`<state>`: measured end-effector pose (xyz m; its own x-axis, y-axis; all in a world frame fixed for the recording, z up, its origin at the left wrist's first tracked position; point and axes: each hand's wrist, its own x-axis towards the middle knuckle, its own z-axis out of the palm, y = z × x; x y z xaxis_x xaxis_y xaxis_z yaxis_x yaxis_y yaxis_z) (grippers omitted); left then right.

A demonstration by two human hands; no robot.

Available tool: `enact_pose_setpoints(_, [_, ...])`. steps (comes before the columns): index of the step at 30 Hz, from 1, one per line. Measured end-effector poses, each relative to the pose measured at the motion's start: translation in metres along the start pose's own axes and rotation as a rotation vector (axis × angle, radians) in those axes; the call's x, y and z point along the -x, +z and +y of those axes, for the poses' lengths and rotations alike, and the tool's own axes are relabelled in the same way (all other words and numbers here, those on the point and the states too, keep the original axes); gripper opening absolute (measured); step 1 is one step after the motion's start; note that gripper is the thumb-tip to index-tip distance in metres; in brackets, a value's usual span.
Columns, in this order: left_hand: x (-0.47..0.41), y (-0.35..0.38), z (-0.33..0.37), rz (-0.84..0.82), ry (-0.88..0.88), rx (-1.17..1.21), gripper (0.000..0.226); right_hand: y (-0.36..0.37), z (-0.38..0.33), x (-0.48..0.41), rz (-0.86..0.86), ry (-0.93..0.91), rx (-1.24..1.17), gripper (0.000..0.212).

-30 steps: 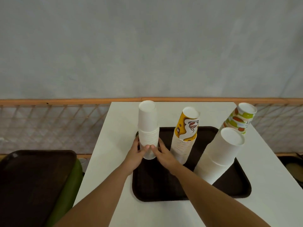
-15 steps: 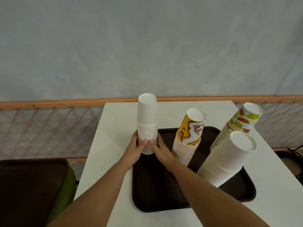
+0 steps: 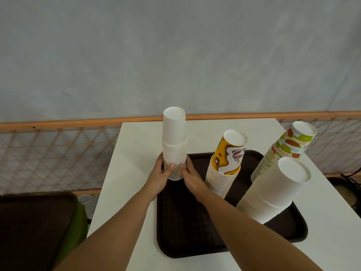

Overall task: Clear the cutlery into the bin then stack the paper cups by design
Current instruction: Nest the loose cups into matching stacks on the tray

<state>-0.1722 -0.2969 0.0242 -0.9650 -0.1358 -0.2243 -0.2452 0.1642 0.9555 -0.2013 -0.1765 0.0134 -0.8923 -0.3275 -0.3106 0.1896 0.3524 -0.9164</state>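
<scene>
Leftmost, a dark brown plastic tray lay on top of a rounded green container, beside the white rectangular table; behind both ran an orange-railed lattice fence below a pale grey wall. On the table sat a second dark brown rectangular tray, and all 4 stacks of upturned paper cups stood on or over it. At its far left corner rose the tall upright stack of plain white small cups. The left hand gripped the foot of this stack from the left, thumb pressed on the near side and fingers curled round the back. The right hand gripped the same foot from the right in the same way, so the 2 thumbs nearly met at the front. The hands hid the stack's bottom rim, so whether it touched the tray could not be told. To the right, apart from the hands, the stack of yellow and brown swirl-printed cups stood near the tray's far edge. Further right the stack of cups printed with green and red fruit stood at the far right corner. In front of it, the stack of large plain white cups stood on the tray's right side, partly covering the fruit stack's lower cups.
</scene>
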Motion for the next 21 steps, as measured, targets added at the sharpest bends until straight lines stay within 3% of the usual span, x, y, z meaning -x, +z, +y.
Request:
enact_pose_setpoints(6, [0.002, 0.001, -0.002, 0.018, -0.008, -0.003, 0.070, 0.001, -0.001, 0.007, -0.011, 0.006, 0.022, 0.061])
enact_pose_setpoints(13, [0.014, 0.007, -0.006, 0.164, -0.077, -0.011, 0.068, -0.005, -0.003, 0.029, -0.017, 0.070, 0.117, 0.059])
enact_pose_setpoints(21, [0.040, 0.027, -0.018, 0.210, -0.102, -0.057, 0.036, -0.008, 0.014, 0.067, 0.003, 0.137, 0.252, 0.053])
